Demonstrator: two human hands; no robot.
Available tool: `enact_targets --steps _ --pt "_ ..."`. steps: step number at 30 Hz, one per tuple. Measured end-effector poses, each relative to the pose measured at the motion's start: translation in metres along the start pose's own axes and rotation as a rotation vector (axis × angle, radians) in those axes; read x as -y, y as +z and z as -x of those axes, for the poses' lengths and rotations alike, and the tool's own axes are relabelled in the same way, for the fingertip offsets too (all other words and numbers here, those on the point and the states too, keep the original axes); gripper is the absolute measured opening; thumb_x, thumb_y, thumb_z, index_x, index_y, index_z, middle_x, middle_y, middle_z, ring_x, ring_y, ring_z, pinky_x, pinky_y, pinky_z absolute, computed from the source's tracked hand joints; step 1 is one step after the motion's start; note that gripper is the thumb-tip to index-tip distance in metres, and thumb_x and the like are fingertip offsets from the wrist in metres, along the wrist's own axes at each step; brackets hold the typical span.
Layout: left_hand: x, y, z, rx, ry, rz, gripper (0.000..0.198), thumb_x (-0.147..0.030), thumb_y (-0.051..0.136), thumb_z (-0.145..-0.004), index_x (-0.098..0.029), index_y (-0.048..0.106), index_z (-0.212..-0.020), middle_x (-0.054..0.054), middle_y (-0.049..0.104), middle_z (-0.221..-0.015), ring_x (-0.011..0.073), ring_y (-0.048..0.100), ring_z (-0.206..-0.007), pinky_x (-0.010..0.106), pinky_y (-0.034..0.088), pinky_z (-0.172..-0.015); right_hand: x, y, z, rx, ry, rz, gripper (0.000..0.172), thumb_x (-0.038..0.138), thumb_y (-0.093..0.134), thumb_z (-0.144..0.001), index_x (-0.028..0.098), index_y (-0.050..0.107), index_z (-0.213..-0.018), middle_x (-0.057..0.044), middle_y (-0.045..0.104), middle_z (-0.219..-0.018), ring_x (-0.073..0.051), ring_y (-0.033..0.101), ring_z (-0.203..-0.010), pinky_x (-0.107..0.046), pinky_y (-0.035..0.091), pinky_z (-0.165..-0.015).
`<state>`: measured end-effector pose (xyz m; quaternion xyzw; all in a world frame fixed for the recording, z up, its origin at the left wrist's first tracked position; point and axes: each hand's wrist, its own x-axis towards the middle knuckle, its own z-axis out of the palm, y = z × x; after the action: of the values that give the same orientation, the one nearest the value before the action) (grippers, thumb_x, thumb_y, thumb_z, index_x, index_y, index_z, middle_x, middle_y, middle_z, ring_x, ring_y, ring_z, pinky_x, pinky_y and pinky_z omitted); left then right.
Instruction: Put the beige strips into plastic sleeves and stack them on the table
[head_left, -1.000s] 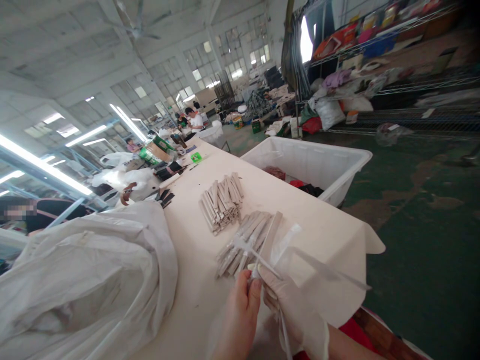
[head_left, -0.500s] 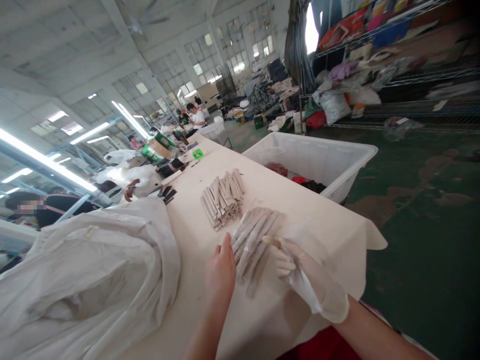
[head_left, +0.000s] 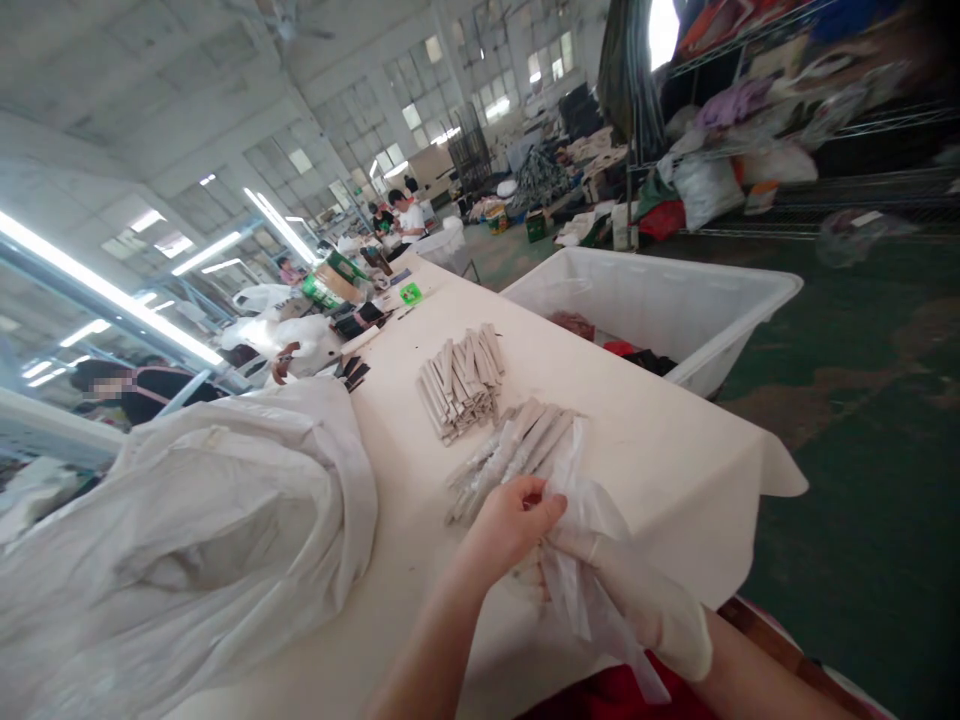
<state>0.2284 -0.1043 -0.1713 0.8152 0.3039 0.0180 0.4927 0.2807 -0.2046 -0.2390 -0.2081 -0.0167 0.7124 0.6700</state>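
My bare left hand (head_left: 514, 525) is closed, thumb and fingers pinching a thin, clear plastic sheet or bag (head_left: 577, 580). Close against it is my right hand (head_left: 611, 575), in a whitish glove, its fingers curled at the same plastic and partly hidden behind it. The plastic hangs down over the right hand toward the table's near edge. Just beyond both hands lies a spread bundle of beige-grey strips (head_left: 529, 435), some with a shiny wrap-like surface. A second, neater stack of similar strips (head_left: 461, 385) sits farther up the table.
The pale table (head_left: 405, 580) runs away from me. A large heap of whitish cloth (head_left: 247, 520) covers its left side. A white plastic bin (head_left: 720, 330) with red and dark items stands along the right edge. A small green box (head_left: 410, 293) lies farther off; people work beyond.
My left hand has moved from the strips' left side rightward to my right hand and now pinches the plastic. The right hand has come a little nearer to me. The view has shifted slightly.
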Motion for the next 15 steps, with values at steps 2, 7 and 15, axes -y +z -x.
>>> enact_targets --steps 2,7,15 --pt "0.000 0.002 -0.002 0.002 -0.074 0.237 0.018 -0.033 0.061 -0.071 -0.016 0.057 -0.069 -0.005 0.049 -0.059 0.0085 0.043 -0.054 0.021 0.031 -0.053 -0.002 0.005 0.004 0.111 0.053 -0.086 0.022 0.033 0.068 -0.075 0.015 0.057 -0.070 0.001 0.053 -0.061 -0.010 0.047 -0.054 -0.022 0.037 -0.053" --pt "0.000 -0.002 0.004 -0.102 -0.117 0.561 0.030 -0.042 0.069 -0.064 -0.015 0.055 -0.065 -0.004 0.052 -0.059 0.0074 0.045 -0.056 0.020 0.033 -0.057 0.007 0.015 0.016 0.309 0.120 -0.257 0.021 0.024 0.070 -0.074 0.014 0.052 -0.073 0.006 0.035 -0.061 -0.007 0.033 -0.054 -0.020 0.028 -0.052" --pt "-0.001 -0.006 0.011 -0.233 -0.011 0.596 0.029 -0.041 0.069 -0.069 -0.015 0.057 -0.070 -0.003 0.057 -0.062 0.0052 0.044 -0.053 0.017 0.034 -0.052 0.010 0.015 0.024 0.234 0.027 -0.269 0.018 0.025 0.069 -0.072 0.013 0.056 -0.075 0.003 0.044 -0.062 -0.008 0.040 -0.055 -0.021 0.034 -0.054"
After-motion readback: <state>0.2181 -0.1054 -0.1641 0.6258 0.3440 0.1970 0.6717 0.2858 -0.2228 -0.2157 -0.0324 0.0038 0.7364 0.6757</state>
